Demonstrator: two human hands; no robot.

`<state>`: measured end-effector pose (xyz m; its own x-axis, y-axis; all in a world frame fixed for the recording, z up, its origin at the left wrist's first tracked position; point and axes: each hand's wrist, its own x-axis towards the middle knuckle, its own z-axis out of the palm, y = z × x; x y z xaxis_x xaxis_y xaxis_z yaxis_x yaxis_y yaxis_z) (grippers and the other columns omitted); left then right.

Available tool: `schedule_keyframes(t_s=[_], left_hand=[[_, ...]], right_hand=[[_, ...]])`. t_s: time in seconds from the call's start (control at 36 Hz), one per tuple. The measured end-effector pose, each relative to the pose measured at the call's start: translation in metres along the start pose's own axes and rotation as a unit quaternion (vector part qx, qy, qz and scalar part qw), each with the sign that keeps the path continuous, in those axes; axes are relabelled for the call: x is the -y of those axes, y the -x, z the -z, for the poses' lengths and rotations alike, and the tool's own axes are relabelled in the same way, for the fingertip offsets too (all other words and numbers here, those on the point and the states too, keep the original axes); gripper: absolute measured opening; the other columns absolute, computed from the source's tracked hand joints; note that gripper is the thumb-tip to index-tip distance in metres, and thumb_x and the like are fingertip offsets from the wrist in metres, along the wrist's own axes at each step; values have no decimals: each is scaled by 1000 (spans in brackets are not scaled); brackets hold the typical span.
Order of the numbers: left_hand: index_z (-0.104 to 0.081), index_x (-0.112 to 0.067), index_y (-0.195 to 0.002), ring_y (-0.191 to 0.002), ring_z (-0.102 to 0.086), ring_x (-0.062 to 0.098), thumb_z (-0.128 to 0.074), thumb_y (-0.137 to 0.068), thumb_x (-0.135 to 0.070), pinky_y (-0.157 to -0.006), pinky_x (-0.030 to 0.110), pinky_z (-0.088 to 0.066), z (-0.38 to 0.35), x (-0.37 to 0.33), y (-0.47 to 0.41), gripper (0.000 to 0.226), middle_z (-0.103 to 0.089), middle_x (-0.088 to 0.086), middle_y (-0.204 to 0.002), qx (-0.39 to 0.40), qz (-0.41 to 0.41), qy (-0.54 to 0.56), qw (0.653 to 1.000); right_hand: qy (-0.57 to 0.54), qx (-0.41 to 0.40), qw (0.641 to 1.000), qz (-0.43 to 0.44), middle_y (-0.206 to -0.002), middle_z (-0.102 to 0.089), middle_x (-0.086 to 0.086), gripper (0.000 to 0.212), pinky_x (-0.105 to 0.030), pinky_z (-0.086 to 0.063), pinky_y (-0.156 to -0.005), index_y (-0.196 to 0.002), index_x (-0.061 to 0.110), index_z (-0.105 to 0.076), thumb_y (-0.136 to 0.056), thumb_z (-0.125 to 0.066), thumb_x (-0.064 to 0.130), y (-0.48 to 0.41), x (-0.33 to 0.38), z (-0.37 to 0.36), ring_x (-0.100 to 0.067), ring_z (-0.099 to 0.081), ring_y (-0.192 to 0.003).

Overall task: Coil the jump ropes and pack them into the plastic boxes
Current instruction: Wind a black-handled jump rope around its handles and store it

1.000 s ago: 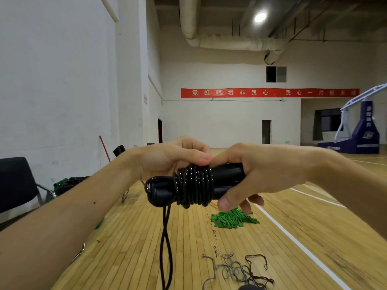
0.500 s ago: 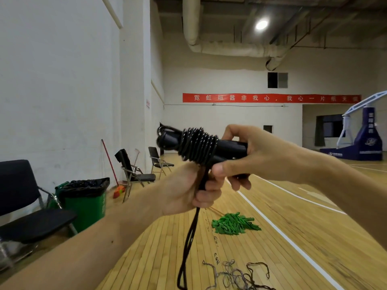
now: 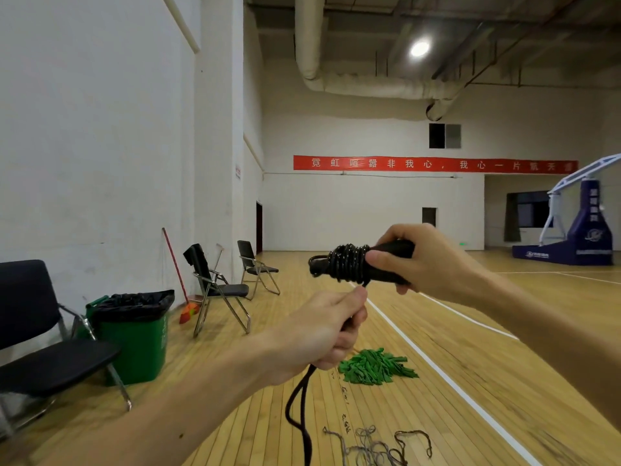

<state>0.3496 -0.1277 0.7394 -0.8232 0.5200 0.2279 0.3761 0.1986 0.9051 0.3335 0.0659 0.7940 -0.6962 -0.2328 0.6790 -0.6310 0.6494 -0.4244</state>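
Note:
A black jump rope is wound in several turns around its two black handles, held level at chest height. My right hand grips the handles at their right end, thumb against the coil. Below and to the left, my left hand grips the loose doubled cord, which runs up from my fist to the coil and hangs down from my fist out of the frame's bottom edge. No plastic box is in view.
I stand on a wooden gym floor. A pile of green strips and a tangle of thin grey cords lie ahead. A green bin, black folding chairs and a broom line the left wall. A basketball stand is far right.
My right hand has carried the wound handles to the right. My left hand has slid down the loose cord, away from the coil. The view has tilted up a little.

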Motion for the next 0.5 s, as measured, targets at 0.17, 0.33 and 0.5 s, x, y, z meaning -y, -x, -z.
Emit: schedule_keyframes(t_s=[0.17, 0.33, 0.5], left_hand=[[-52, -14, -100, -45, -32, 3, -44, -106, -35, -44, 16, -31, 5, -4, -4, 24, -35, -12, -56, -13, -22, -133, 991], [-59, -27, -93, -60, -53, 8, -52, -103, -35, -61, 29, -47, 20, -20, 0, 15, -55, -10, -71, -60, -85, -424, 900], [-73, -26, -107, -76, -64, 6, -61, -97, -38, -77, 37, -56, 37, -45, 0, 20, -68, -12, -84, -79, -167, -545, 818]], right_hand=[[55, -58, 997, 21, -61, -61, 8, 19, -11, -42, -47, -100, 11, -65, -96, -67, 30, -3, -2, -10, -3, -58, -45], [96, -28, 995, 7, -71, -64, 8, 23, -24, -51, -54, -101, 14, -64, -96, -65, 36, 1, -15, -17, -12, -63, -53], [96, 36, 995, 8, -70, -67, 7, 23, -19, -50, -50, -95, 16, -63, -95, -65, 38, 7, -7, -26, -9, -64, -51]])
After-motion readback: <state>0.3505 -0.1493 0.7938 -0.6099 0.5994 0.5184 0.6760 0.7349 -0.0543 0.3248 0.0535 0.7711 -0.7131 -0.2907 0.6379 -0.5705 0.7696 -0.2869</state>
